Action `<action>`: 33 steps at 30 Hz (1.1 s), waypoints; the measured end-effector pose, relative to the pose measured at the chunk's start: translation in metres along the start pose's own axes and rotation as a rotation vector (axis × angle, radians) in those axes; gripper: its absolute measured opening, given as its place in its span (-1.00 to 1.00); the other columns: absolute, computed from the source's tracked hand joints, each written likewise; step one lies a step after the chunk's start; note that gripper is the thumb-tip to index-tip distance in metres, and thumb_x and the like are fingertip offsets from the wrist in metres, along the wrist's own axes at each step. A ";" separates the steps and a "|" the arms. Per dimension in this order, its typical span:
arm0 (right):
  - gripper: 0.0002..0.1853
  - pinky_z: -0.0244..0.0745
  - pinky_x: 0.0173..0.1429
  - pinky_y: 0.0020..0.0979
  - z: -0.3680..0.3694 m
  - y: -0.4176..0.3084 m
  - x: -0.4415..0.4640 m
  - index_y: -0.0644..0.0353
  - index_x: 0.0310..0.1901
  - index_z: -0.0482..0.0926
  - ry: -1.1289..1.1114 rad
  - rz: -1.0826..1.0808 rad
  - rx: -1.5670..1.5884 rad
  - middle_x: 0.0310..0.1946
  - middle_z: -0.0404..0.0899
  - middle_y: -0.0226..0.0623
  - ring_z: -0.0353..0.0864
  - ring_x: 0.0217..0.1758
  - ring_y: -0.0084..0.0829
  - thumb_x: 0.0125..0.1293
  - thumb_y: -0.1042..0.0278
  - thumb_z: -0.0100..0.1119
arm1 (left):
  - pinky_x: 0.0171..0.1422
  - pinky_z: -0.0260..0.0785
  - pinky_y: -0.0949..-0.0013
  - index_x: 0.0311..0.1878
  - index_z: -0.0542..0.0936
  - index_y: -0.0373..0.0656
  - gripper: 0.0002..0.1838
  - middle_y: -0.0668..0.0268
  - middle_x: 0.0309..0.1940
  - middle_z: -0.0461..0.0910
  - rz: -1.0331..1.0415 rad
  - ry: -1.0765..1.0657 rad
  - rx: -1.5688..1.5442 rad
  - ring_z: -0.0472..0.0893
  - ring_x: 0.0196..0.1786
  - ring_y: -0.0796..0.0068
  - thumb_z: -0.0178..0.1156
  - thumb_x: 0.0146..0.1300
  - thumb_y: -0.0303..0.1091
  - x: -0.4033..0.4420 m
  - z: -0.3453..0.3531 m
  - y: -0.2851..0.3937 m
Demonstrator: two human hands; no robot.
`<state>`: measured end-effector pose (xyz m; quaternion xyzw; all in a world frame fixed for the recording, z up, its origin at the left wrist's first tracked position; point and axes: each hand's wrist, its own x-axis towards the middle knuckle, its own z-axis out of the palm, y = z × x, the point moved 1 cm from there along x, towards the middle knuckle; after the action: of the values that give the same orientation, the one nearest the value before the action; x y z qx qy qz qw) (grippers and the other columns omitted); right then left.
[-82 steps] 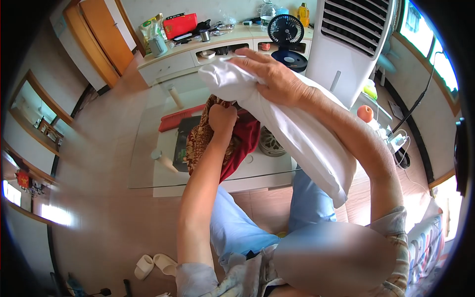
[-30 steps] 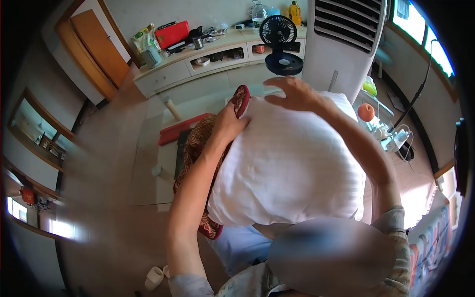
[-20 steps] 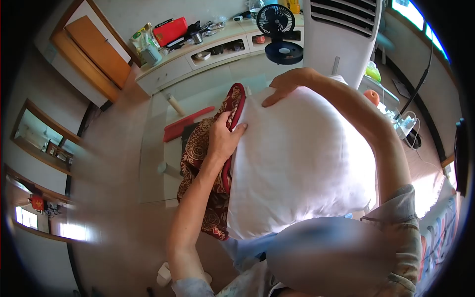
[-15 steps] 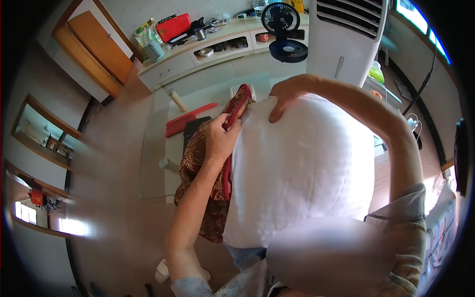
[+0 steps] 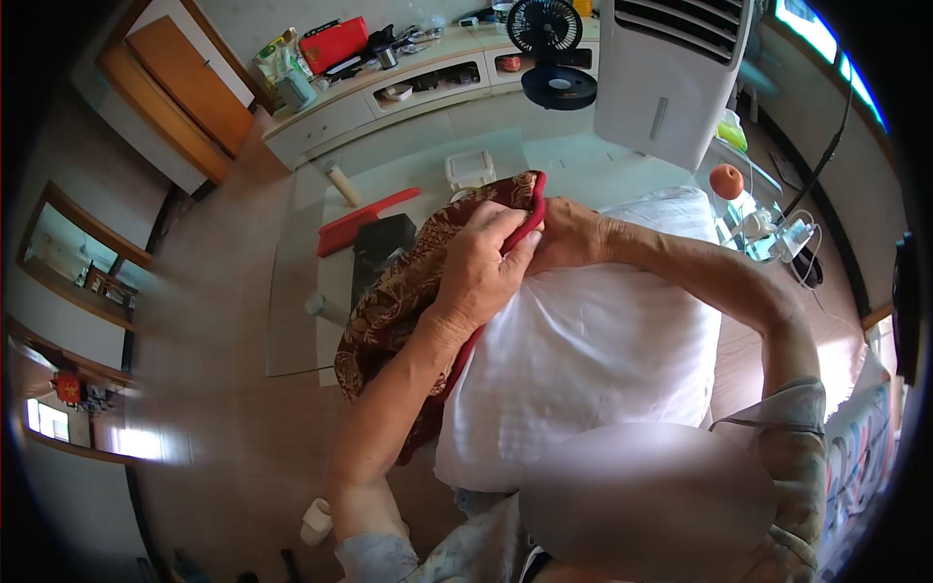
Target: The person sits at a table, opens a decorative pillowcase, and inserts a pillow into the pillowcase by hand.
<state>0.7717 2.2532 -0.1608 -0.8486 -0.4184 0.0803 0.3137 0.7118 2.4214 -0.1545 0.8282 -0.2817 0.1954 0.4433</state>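
Observation:
A brown cushion cover (image 5: 389, 316) with a gold scroll pattern and red piping hangs along the left side of a plump white cushion (image 5: 603, 335). My left hand (image 5: 481, 267) is closed on the cover's red edge, thumb toward the cushion. Right beside it, my right hand (image 5: 573, 233) is closed at the far left corner of the white cushion, against the red piping. Its fingertips are hidden by the cover and my left hand, and the white corner is out of sight there.
Under the work is a glass table (image 5: 292, 330) bearing a red brush (image 5: 360, 223), a black box (image 5: 384, 238) and a clear container (image 5: 470, 169). An air cooler (image 5: 671, 87) and a black fan (image 5: 549, 49) stand beyond. A round orange object (image 5: 726, 182) sits at right.
My left hand has drawn the cover's edge rightward to the cushion's corner. My right hand has come down beside it, and the cushion's far side has sunk and folded.

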 end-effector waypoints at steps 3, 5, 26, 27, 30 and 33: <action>-0.55 0.52 0.11 -0.17 0.004 0.011 -0.007 0.08 0.02 0.60 0.173 -0.075 -0.024 -0.08 0.65 -0.05 0.62 0.06 -0.07 0.08 0.13 0.33 | -0.06 0.47 0.23 -0.01 0.59 -0.25 -0.75 0.11 -0.18 0.54 -0.010 -0.013 0.035 0.61 -0.15 0.12 0.24 0.23 -0.45 -0.014 0.018 0.018; -0.55 0.52 0.10 -0.16 0.007 0.011 -0.009 0.09 0.02 0.60 0.197 -0.038 -0.068 -0.10 0.65 -0.03 0.62 0.04 -0.05 0.08 0.13 0.33 | -0.08 0.47 0.16 0.07 0.54 -0.24 -0.65 0.07 -0.15 0.50 0.027 -0.031 0.116 0.59 -0.15 0.04 0.20 0.18 -0.53 -0.025 0.021 0.029; -0.24 0.46 0.21 -0.11 -0.018 -0.017 -0.028 0.27 0.17 0.50 -0.045 0.227 -0.118 -0.06 0.63 0.17 0.60 0.08 0.07 0.21 -0.30 0.18 | -0.17 0.43 0.18 -0.15 0.58 -0.33 -0.81 0.08 -0.33 0.55 -0.137 0.045 0.196 0.58 -0.29 0.09 0.23 0.21 -0.43 -0.037 -0.013 0.000; -0.23 0.45 0.23 -0.10 -0.018 -0.016 -0.027 0.27 0.19 0.49 -0.070 0.221 -0.123 -0.04 0.62 0.17 0.59 0.09 0.09 0.22 -0.31 0.17 | -0.22 0.42 0.26 -0.15 0.59 -0.33 -0.81 0.16 -0.40 0.56 -0.150 0.079 0.181 0.57 -0.37 0.27 0.23 0.25 -0.41 -0.034 -0.015 -0.002; -0.28 0.43 0.25 -0.11 -0.013 -0.015 -0.034 0.24 0.23 0.46 0.015 0.151 -0.160 0.01 0.59 0.13 0.56 0.12 0.06 0.25 -0.21 0.19 | -0.30 0.38 0.36 -0.15 0.60 -0.31 -0.81 0.28 -0.48 0.56 -0.341 0.144 0.058 0.51 -0.44 0.50 0.22 0.29 -0.37 -0.025 -0.026 -0.008; -0.34 0.37 0.32 -0.12 -0.028 -0.019 -0.056 0.18 0.29 0.41 0.172 0.066 -0.250 0.13 0.53 0.04 0.48 0.20 0.01 0.25 -0.02 0.28 | -0.32 0.36 0.45 -0.17 0.60 -0.35 -0.77 0.40 -0.48 0.55 -0.365 0.277 -0.092 0.46 -0.43 0.63 0.21 0.32 -0.33 -0.018 -0.035 -0.033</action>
<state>0.7343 2.2060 -0.1347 -0.8982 -0.3684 -0.0353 0.2374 0.7164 2.4716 -0.1670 0.8097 -0.0725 0.2108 0.5429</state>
